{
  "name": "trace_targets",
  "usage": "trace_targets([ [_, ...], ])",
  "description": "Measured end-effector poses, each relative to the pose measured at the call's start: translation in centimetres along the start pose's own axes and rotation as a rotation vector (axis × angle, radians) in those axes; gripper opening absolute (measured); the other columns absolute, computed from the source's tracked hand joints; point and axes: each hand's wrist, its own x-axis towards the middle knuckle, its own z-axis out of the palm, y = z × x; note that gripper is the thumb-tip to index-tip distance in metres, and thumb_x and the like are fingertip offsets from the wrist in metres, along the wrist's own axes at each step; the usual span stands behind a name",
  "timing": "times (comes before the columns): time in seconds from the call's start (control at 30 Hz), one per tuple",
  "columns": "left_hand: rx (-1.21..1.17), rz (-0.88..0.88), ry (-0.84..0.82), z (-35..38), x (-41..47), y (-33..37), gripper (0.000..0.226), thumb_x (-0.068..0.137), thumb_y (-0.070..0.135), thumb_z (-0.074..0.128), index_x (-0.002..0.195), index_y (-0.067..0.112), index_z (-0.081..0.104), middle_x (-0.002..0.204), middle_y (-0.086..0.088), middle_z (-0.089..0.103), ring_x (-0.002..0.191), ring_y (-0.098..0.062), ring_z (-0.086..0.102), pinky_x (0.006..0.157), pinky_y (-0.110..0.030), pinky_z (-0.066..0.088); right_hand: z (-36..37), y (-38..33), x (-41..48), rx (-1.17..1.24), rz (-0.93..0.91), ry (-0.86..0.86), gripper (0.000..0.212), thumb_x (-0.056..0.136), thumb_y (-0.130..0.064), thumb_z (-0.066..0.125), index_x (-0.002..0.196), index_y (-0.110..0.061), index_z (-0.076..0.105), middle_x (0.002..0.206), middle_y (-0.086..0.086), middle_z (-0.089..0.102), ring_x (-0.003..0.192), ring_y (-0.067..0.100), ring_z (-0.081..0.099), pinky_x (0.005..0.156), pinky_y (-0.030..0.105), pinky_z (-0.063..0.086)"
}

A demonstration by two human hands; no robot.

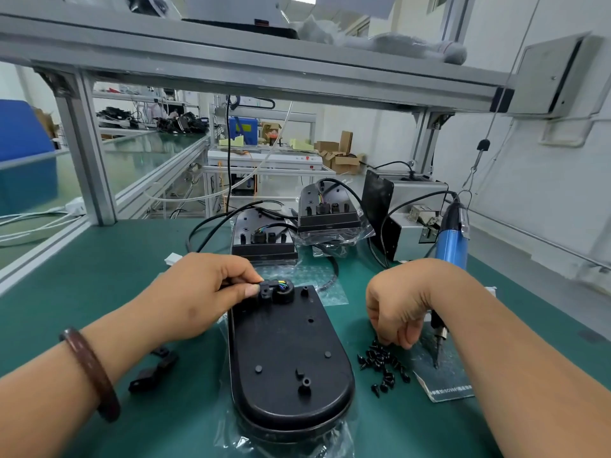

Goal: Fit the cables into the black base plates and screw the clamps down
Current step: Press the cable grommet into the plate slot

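Our left hand (201, 292) pinches the small black clamp (264, 290), thumb and forefinger tight on it, at the far end of the black base plate (287, 358), beside the cable grommet (284, 293); our right hand (400, 305) curls its fingers down onto the black screws (383, 363); whether they grip one, we cannot tell; the blue screwdriver (451, 239) stands just behind.

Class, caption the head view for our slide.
Left hand pinches a clamp on the black base plate; right hand over the screws.

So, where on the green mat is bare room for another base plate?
Bare: the far-left mat, between the frame post and the left hand pinching the clamp. Crowded: right of the base plate, with screws and the right hand holding the screwdriver.
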Motion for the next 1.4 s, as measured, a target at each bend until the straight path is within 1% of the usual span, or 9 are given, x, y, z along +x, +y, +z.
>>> trace_targets([
  [0.2, -0.028, -0.001, 0.015, 0.2, 0.0, -0.1, 0.011, 0.088, 0.03, 0.063, 0.082, 0.038, 0.066, 0.073, 0.029, 0.063, 0.066, 0.005, 0.056, 0.062, -0.008, 0.041, -0.1, 0.1, 0.0, 0.041, -0.044, 0.011, 0.013, 0.086, -0.002, 0.064, 0.075, -0.009, 0.062, 0.065, 0.008, 0.066, 0.054, 0.011, 0.065, 0.06, 0.022, 0.058],
  [0.33, -0.032, 0.007, 0.02, 0.3, 0.0, -0.2, 0.011, 0.088, 0.028, 0.064, 0.083, 0.038, 0.066, 0.07, 0.031, 0.062, 0.063, 0.008, 0.055, 0.06, -0.005, 0.039, 0.1, -0.2, -0.2, 0.01, -0.032, 0.019, 0.002, 0.086, -0.003, 0.063, 0.086, -0.002, 0.065, 0.072, 0.011, 0.067, 0.054, 0.011, 0.064, 0.058, 0.02, 0.056],
  [0.47, -0.017, 0.003, 0.015, 0.3, -0.1, -0.3, 0.011, 0.088, 0.031, 0.063, 0.083, 0.04, 0.065, 0.07, 0.032, 0.062, 0.064, 0.008, 0.055, 0.059, -0.008, 0.039, 0.2, -0.7, -0.3, -0.066, -0.009, 0.057, 0.016, 0.083, -0.005, 0.062, 0.096, 0.002, 0.068, 0.074, 0.011, 0.067, 0.057, 0.012, 0.063, 0.056, 0.019, 0.054],
  [0.63, -0.038, 0.0, 0.018, 0.3, -0.1, -0.2, 0.01, 0.088, 0.028, 0.064, 0.085, 0.037, 0.067, 0.069, 0.031, 0.062, 0.063, 0.009, 0.055, 0.061, -0.005, 0.039, -0.5, -0.1, -1.3, -0.151, -0.081, 0.189, 0.007, 0.078, -0.012, 0.061, 0.075, -0.014, 0.067, 0.06, -0.004, 0.062, 0.054, 0.01, 0.056, 0.051, 0.016, 0.046],
  [0.77, -0.042, -0.009, 0.016, 0.3, -0.2, -0.1, 0.009, 0.088, 0.029, 0.064, 0.085, 0.037, 0.067, 0.069, 0.031, 0.062, 0.062, 0.008, 0.055, 0.06, -0.005, 0.038, -0.8, 0.8, -1.3, 0.123, -0.167, 0.18, 0.013, 0.086, -0.001, 0.058, 0.078, -0.009, 0.065, 0.071, 0.003, 0.069, 0.062, 0.011, 0.067, 0.058, 0.02, 0.053],
  [0.93, -0.054, -0.017, 0.01, 0.3, -0.2, 0.0, 0.008, 0.088, 0.029, 0.064, 0.085, 0.036, 0.068, 0.073, 0.028, 0.065, 0.066, 0.005, 0.058, 0.064, -0.008, 0.043, -0.7, -1.0, -0.8, 0.474, -0.56, 0.459, 0.007, 0.087, -0.006, 0.067, 0.081, -0.008, 0.07, 0.068, 0.002, 0.07, 0.065, 0.008, 0.066, 0.063, 0.015, 0.051],
  [1.1, -0.025, -0.01, -0.014, 0.1, -0.2, -0.2, 0.011, 0.082, 0.032, 0.07, 0.092, 0.036, 0.067, 0.08, 0.022, 0.069, 0.077, 0.007, 0.061, 0.074, -0.012, 0.047, 1.1, -5.6, 0.3, 0.775, -0.81, 0.544, 0.014, 0.087, 0.001, 0.065, 0.086, -0.013, 0.068, 0.072, 0.003, 0.069, 0.065, 0.01, 0.066, 0.064, 0.019, 0.053],
  [1.2, 0.052, -0.002, -0.01, 0.2, -0.2, -0.3, 0.02, 0.077, 0.042, 0.072, 0.095, 0.037, 0.065, 0.083, 0.018, 0.069, 0.078, 0.004, 0.062, 0.081, -0.026, 0.05, 1.8, -7.2, 0.9, 0.69, -0.825, 0.605, 0.013, 0.087, 0.0, 0.066, 0.079, -0.012, 0.066, 0.066, 0.003, 0.065, 0.059, 0.009, 0.062, 0.06, 0.018, 0.052],
  [1.4, 0.107, -0.015, 0.141, 1.0, -0.2, 0.0, 0.018, 0.075, 0.051, 0.068, 0.089, 0.039, 0.065, 0.079, 0.02, 0.069, 0.076, 0.004, 0.062, 0.085, -0.034, 0.047, 2.5, -7.4, 1.5, 0.488, -0.785, 0.718, 0.018, 0.086, -0.008, 0.069, 0.075, -0.022, 0.065, 0.055, -0.016, 0.056, 0.052, -0.004, 0.05, 0.055, 0.008, 0.038],
])
